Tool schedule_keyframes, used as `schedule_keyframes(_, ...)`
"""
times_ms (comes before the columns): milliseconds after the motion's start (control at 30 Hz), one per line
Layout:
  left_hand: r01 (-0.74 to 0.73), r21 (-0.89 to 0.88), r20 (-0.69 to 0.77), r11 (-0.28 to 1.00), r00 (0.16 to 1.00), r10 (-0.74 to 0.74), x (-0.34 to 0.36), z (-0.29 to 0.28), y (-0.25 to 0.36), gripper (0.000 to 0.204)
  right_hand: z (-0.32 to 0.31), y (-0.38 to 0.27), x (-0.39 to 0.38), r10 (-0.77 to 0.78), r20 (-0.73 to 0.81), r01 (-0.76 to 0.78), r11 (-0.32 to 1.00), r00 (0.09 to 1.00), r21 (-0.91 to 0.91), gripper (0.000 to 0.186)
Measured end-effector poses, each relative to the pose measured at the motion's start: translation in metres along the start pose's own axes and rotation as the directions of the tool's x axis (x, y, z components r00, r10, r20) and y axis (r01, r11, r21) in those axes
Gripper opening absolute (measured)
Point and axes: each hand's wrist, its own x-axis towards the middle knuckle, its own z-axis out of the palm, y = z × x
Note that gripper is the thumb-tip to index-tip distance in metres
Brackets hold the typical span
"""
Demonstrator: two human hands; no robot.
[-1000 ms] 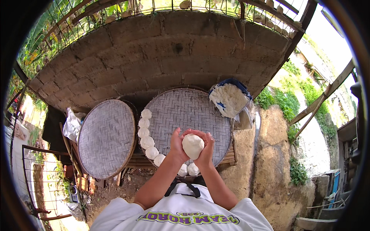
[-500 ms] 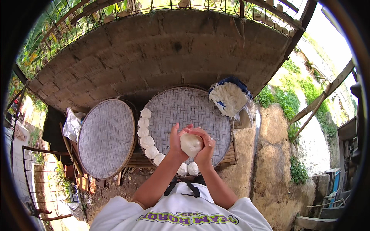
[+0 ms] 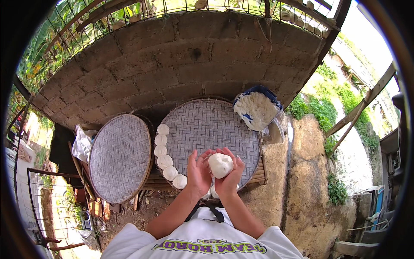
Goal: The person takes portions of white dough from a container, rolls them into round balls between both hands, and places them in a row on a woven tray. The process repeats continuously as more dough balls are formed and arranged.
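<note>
Above the near part of a round woven bamboo tray [image 3: 202, 123], a ball of white dough [image 3: 221, 165] rests in my right hand [image 3: 231, 178], whose fingers curve up around it. My left hand [image 3: 199, 176] is palm up beside the ball, its fingers stretched out and apart. Similar white balls [image 3: 164, 162] sit in a curved row along the tray's left edge. A couple more at the near edge are partly hidden by my wrists. At the tray's far right is a blue container [image 3: 264, 91] with a large mass of white dough [image 3: 257, 110].
A second woven tray [image 3: 120, 157] leans at the left, beside a white plastic bag [image 3: 82, 144]. A block wall [image 3: 181, 60] stands behind the trays. Bamboo slats [image 3: 257, 175] show under the main tray. To the right lies a worn concrete ledge [image 3: 306, 172].
My hands have parted from around the ball and turned palms up. The dough ball has shifted slightly right and now lies in my right hand.
</note>
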Motion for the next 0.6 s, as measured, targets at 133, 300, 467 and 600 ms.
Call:
schedule_keyframes(133,0.0,-0.114,0.375,0.993,0.926,0.043,-0.01,0.009,0.004,0.074,0.008,-0.007,-0.005,-0.32,0.509,0.549,0.734,0.799,-0.401,0.076)
schedule_keyframes(300,0.09,-0.056,0.296,0.994,0.953,-0.07,0.001,0.016,0.015,0.071,0.012,-0.01,-0.002,-0.273,0.488,0.5,0.753,0.829,-0.428,0.067)
schedule_keyframes(467,0.02,-0.091,0.269,0.996,0.963,0.005,0.001,0.015,0.014,0.064,0.015,-0.005,-0.003,-0.239,0.218,0.312,0.849,0.946,-0.426,0.047)
schedule_keyframes(600,0.208,-0.137,0.54,0.969,0.835,-0.103,0.002,0.017,0.015,0.068,0.017,-0.005,-0.004,-0.427,0.553,0.698,0.475,0.715,-0.536,0.065)
